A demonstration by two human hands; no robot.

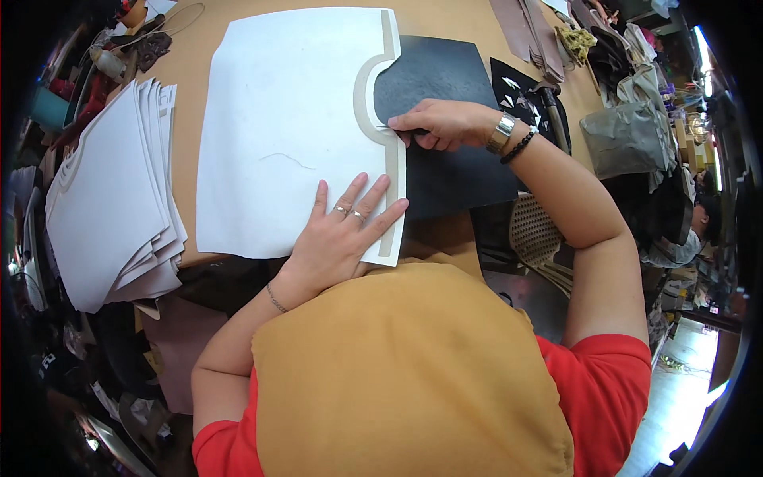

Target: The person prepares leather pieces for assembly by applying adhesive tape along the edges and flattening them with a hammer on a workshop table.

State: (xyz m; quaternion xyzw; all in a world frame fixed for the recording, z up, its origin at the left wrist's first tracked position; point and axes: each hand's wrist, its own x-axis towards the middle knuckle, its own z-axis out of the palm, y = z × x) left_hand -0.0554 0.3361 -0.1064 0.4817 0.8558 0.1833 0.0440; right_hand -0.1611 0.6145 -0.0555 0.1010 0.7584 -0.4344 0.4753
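Beige strip already edges the white panel — left hand spread flat, right hand pinching something unclear; what's left, can't tell.

This was a workshop, seemingly for leather-like goods: the tan surface carried a beige-edged white panel, stacked cut sheets, a hammer and black material scraps.

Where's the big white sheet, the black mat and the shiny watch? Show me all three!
White sheet [286,107]: head view, on its wide, plain middle.
Black mat [441,75]: head view, on its bare part beside the white sheet.
Watch [501,133]: head view, on its shiny metal.
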